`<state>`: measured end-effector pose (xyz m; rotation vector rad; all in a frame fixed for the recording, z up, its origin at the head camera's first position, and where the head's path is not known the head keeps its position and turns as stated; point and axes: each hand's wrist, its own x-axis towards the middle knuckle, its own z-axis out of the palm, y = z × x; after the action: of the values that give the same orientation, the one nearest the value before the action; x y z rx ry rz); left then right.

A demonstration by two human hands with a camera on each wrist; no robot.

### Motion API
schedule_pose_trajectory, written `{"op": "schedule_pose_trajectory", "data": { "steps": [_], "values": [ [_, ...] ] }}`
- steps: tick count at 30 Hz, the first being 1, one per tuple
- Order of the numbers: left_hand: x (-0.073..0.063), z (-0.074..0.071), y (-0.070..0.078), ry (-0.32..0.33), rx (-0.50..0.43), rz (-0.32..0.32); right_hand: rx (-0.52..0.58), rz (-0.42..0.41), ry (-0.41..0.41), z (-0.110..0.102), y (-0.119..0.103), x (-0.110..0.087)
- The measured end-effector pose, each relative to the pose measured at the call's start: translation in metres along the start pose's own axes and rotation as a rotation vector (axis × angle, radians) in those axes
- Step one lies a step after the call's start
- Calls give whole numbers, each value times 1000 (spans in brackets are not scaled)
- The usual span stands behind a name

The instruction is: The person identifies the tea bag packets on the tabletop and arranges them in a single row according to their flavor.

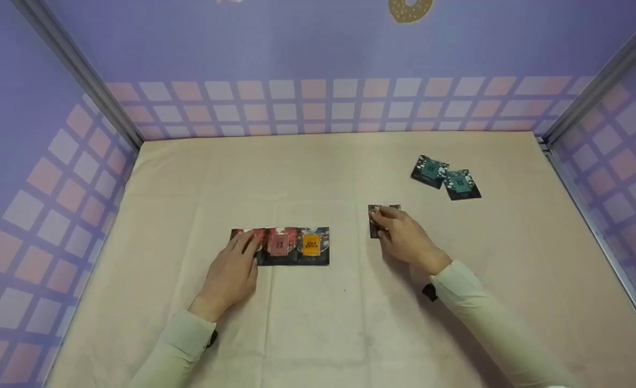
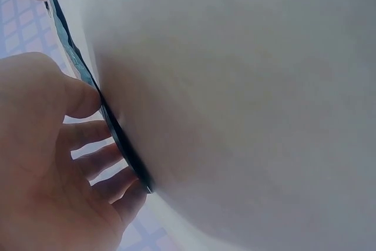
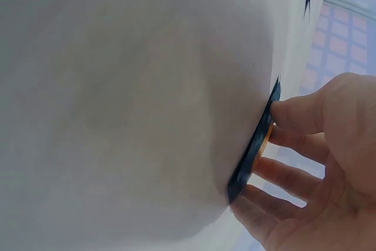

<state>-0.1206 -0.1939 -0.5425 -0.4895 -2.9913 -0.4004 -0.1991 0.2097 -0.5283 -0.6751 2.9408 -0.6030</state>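
Three packets are lying side by side in a row (image 1: 291, 247) on the cloth-covered counter (image 1: 318, 334), so that much looks done. The left hand (image 1: 232, 272) is resting flat-fingered on the row's left end. The right hand (image 1: 404, 237) is pinching a dark packet (image 1: 377, 221) to the row's right, while two teal packets (image 1: 447, 179) are lying well apart, apparently untouched.

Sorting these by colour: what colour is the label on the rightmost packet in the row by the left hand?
Orange label on the rightmost packet, clearest in the head view.
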Motion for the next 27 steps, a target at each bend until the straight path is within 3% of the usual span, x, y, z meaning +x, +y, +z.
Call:
{"op": "schedule_pose_trajectory", "data": {
  "steps": [7,12,27],
  "values": [
    [2,-1,1,-24,-15,-1,-21,-32,48,6,-8,-4],
    [0,0,0,-6,-13,7,-45,-71,77,13,-17,-5],
    [0,-1,-1,-9,-17,6,-51,-47,48,21,-41,-11]
  ]
}}
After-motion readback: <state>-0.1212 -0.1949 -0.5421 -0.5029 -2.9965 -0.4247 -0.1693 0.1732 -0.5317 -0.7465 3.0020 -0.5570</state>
